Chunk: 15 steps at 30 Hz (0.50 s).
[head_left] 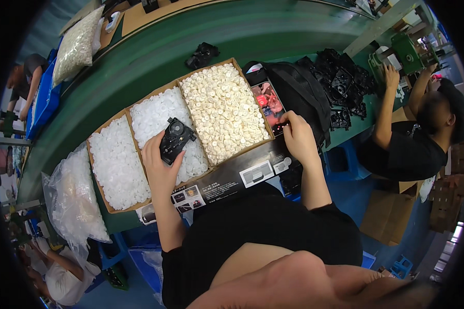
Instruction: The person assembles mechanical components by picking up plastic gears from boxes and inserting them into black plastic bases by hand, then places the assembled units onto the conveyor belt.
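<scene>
Resting on the green counter (154, 51), 1 cardboard tray (252, 147) has 3 compartments: 2 of white rings, 1 of cream rings (221, 110). Its black front wall carries white picture labels. The left hand (160, 165) grips a black part (175, 140) over the middle compartment; the right hand (296, 136), fingers curled, touches a phone (269, 105) beside the tray. 1 black bag (304, 92) half hides the black parts behind it.

Both bare forearms reach forward, well apart; the left hand (159, 165) has its fingers curled closed, the right hand (297, 136) rests with fingers bent downward.
</scene>
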### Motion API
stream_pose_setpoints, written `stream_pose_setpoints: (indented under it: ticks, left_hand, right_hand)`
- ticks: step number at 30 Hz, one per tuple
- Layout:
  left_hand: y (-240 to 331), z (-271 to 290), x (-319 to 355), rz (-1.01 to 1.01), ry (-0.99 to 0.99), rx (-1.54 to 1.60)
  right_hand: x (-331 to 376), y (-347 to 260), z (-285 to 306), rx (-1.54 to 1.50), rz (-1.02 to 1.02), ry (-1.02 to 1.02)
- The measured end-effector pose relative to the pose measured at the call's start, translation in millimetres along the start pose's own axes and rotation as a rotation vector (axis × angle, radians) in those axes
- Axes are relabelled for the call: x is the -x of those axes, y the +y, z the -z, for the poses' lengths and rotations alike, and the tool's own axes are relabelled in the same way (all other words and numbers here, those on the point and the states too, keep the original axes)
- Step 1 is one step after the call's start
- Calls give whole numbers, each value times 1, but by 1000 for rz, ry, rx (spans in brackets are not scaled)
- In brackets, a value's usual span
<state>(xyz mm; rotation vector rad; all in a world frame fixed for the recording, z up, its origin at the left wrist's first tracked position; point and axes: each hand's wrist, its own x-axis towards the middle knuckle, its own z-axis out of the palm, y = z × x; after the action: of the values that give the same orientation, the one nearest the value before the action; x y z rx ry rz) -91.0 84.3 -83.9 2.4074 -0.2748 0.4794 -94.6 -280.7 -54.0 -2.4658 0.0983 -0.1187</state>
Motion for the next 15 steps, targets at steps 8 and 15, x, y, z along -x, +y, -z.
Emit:
stream_pose_setpoints:
  ticks: [8, 15]
  left_hand:
    - [-2, -1, 1, 1, 0, -6]
    - [-3, -1, 1, -7, -6, -19]
  right_hand:
    - [-6, 7, -16, 80, 12, 100]
    - [-10, 7, -19, 22, 127, 121]
